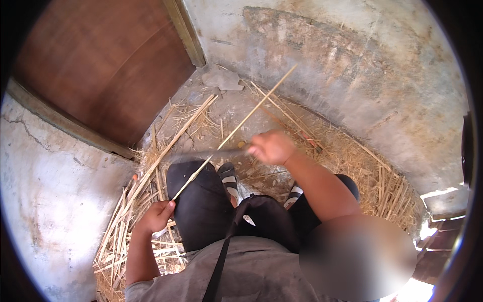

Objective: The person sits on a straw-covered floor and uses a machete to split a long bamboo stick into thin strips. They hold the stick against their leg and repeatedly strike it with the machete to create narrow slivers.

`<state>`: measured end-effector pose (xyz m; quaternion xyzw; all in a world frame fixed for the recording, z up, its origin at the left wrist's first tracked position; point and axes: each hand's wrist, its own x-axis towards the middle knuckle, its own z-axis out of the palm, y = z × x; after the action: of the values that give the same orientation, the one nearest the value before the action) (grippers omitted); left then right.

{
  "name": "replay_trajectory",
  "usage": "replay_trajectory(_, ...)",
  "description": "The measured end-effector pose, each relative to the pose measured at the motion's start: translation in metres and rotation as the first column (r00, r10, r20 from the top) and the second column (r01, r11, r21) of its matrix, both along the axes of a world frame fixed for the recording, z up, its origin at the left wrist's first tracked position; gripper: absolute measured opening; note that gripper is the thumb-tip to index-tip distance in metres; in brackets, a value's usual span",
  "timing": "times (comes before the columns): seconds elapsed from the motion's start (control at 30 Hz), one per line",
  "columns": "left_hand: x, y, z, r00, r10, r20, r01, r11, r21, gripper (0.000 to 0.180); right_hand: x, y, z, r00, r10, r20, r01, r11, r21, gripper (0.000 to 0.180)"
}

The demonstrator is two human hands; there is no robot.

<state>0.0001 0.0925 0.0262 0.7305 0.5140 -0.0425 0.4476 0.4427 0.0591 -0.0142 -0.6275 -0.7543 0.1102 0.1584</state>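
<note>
Left hand [158, 215] grips a long reed [234, 132], right hand [271, 147] a blade [206, 153] crossing it.

The person sits on the floor [236, 108] with knees drawn up, the left hand [158, 215] beside the left knee gripping the lower end of a long stalk [234, 133] that slants up and to the right across the lap, past the right hand [270, 147] held ahead of the knees. Loose straw [372, 181] lies on the floor to the right and ahead, and a bundle of stalks [136, 196] lies along the left. A door [108, 65] stands ahead on the left, a wall [352, 60] curves ahead and right, and a flat stone [221, 78] lies on the floor at its foot.
</note>
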Motion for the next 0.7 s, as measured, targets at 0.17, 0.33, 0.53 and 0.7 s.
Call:
replay_trajectory(0.17, 0.009, -0.004, 0.008, 1.0, 0.008, -0.016, -0.007, 0.996, 0.085, 0.064, 0.075, 0.015, -0.032, 0.792, -0.545, -0.274, 0.575, 0.817, 0.038, 0.053)
replay_trajectory(0.33, 0.007, 0.003, 0.002, 1.0, 0.005, -0.01, -0.005, 1.0, 0.01, 0.064, 0.05, 0.004, -0.023, 0.9, -0.41, -0.145, 0.417, 0.909, 0.018, 0.053)
replay_trajectory(0.53, 0.0, -0.001, -0.005, 0.998, -0.025, 0.057, 0.019, 0.995, 0.103, 0.058, 0.021, 0.002, -0.006, 0.999, 0.01, -0.044, -0.008, 0.998, 0.063, 0.049)
replay_trajectory(0.7, -0.003, -0.008, -0.013, 0.998, 0.007, 0.055, -0.017, 0.982, 0.188, 0.056, 0.086, 0.01, -0.022, 0.765, -0.563, -0.313, 0.617, 0.779, 0.108, 0.052)
